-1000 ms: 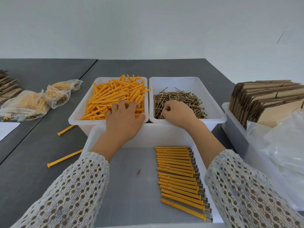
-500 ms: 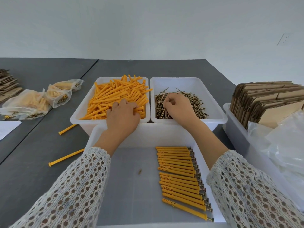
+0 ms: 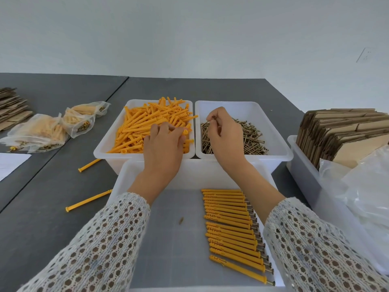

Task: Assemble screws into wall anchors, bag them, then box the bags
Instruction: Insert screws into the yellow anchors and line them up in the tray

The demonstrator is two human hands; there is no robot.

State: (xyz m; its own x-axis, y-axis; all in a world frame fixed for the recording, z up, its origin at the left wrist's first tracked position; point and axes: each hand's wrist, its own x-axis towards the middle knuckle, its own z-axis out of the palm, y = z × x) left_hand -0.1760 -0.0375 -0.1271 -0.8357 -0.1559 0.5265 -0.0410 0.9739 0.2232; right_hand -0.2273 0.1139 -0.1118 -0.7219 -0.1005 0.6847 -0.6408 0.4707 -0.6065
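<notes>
A white bin [image 3: 109,142] holds a heap of orange wall anchors [image 3: 147,121]. Beside it on the right, a second white bin [image 3: 271,127] holds loose brass screws [image 3: 250,138]. My left hand [image 3: 163,148] rests in the anchor heap, its fingers curled around an anchor [image 3: 185,132]. My right hand [image 3: 224,135] is raised over the screw bin and pinches a screw [image 3: 212,118] at its fingertips. In the near white tray [image 3: 126,178], a row of assembled anchors with screws [image 3: 233,230] lies along the right side.
Filled plastic bags [image 3: 48,129] lie on the grey table at left, with flat cardboard [image 3: 10,106] behind them. Two loose anchors [image 3: 88,200] lie left of the tray. A bin at right holds folded cardboard boxes [image 3: 345,131] and empty plastic bags [image 3: 366,190].
My right hand has lifted out of the screw pile with a screw pinched in its fingers. My left hand has reached further into the anchors and curled onto one.
</notes>
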